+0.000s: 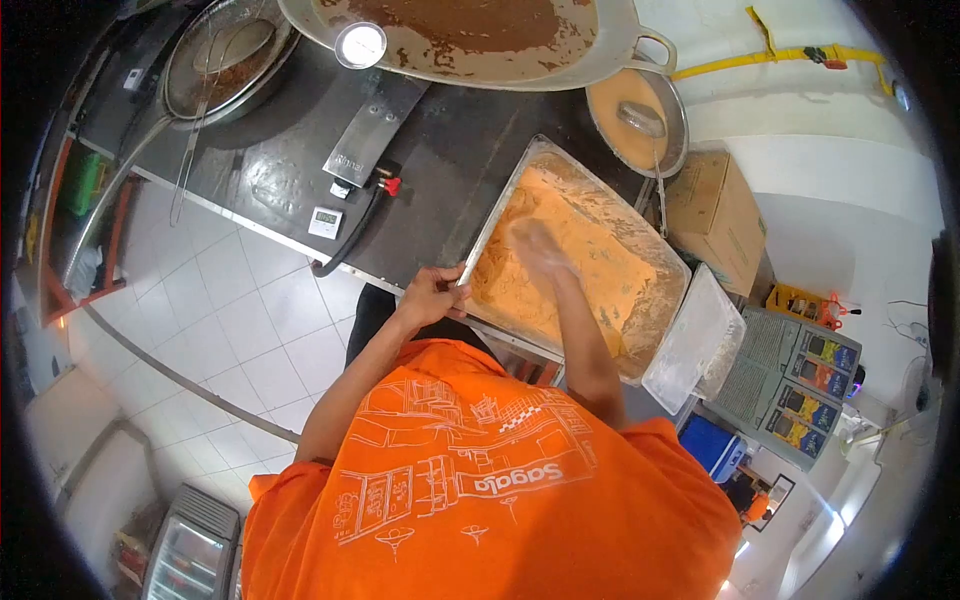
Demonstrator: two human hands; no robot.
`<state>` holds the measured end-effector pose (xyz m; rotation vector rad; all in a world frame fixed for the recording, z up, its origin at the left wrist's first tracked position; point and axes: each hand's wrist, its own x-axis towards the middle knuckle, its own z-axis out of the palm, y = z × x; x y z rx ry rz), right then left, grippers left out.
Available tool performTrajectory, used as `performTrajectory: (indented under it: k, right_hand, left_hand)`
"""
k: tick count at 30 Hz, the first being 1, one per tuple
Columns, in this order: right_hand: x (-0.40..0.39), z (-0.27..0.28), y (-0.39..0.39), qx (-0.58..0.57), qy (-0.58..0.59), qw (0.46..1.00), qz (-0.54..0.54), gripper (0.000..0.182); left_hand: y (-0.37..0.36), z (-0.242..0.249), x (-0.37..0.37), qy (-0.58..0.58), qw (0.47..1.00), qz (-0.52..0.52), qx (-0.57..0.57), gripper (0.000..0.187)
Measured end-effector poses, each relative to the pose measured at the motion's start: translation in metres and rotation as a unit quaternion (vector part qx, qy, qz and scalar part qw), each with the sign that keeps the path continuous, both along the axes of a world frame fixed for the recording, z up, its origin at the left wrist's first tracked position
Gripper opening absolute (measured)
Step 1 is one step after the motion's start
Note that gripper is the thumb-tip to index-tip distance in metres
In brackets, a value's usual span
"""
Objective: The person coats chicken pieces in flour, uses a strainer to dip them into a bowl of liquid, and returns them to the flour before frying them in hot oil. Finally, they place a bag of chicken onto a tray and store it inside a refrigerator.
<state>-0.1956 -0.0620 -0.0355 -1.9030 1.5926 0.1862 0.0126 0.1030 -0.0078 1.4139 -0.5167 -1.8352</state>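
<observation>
- Tiled floor (240,290) in pale squares lies to the near left, beside a dark table (270,160) that runs across the far side of the scene.
- Left hand (436,296): at the tray's near left corner, forearm angled forward from the left, fingers bent and closed on the rim.
- Right hand (540,247): reaches forward over the tray, low in the powder, with a pale dusting on it. It is blurred, so I cannot tell whether the fingers are spread or holding anything.
- The tray (516,183) sits right of centre, set at a slant, directly before the person in an orange shirt (480,480).
- Inside it is orange powder (600,265), clumpier along the left, with a paler coating on the right wall.
- Far right, just beyond the tray: a bowl (678,122) of orange liquid, with a metal scoop (640,118) in it.
- Far middle: a wide pan (622,62) with brown contents and a round dial (360,45) at its rim.
- Far left: a sieve (237,50) holding brown bits rests over a bowl.
- Right of the tray: a carton (715,210) and, nearer, a whitish tub (690,335).
- A small timer (325,222) lies near the table's edge, left of the tray.
</observation>
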Motion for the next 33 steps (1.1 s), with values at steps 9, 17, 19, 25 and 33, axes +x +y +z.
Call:
performTrajectory:
  k: [9, 17, 19, 25, 33]
  right_hand:
    - [0.017, -0.100, -0.042, -0.002, 0.091, 0.855, 0.510, 0.031]
    - [0.012, -0.024, 0.016, -0.045, 0.182, 0.966, 0.176, 0.040]
    - [0.015, -0.034, 0.039, -0.029, 0.176, 0.961, 0.210, 0.036]
    - [-0.030, 0.003, 0.000, -0.079, -0.020, 0.949, 0.304, 0.030]
    - [0.006, -0.050, -0.008, -0.192, 0.178, 0.921, 0.288, 0.037]
  left_hand:
    - [-0.004, -0.007, 0.005, 0.003, 1.000, -0.018, -0.003, 0.041]
    - [0.000, -0.004, 0.003, 0.022, 1.000, -0.017, 0.002, 0.038]
    - [-0.001, -0.004, 0.003, 0.005, 1.000, -0.029, -0.005, 0.038]
    - [-0.001, -0.002, 0.001, -0.003, 1.000, -0.016, -0.003, 0.036]
    - [0.003, -0.013, -0.007, -0.024, 0.999, 0.023, -0.008, 0.040]
